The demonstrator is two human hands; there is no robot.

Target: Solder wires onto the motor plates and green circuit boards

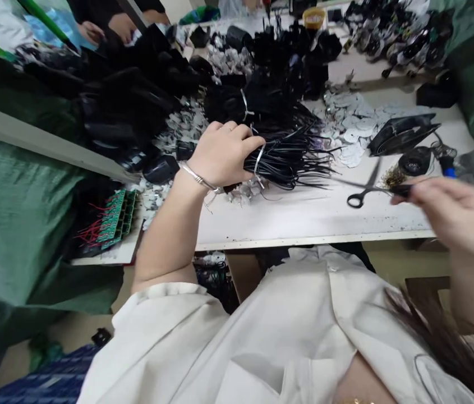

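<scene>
My left hand (223,152), with a bracelet at the wrist, is closed around one end of a bundle of black cables (291,160) bound with a white tie (258,159). The loose cable ends fan out to the right over the white table. My right hand (451,205), slightly blurred, grips one handle of a pair of scissors (371,188). Their blades are spread apart and point left, near the cable ends. A second tied bundle of black cables (228,104) lies just behind the first.
Dark plastic housings (131,106) are heaped at the left. Flat white pieces (352,123) and a black shell (405,133) lie at the right. Green circuit boards (118,216) with red wires sit near the left edge. Another person's hands (121,28) show at the back.
</scene>
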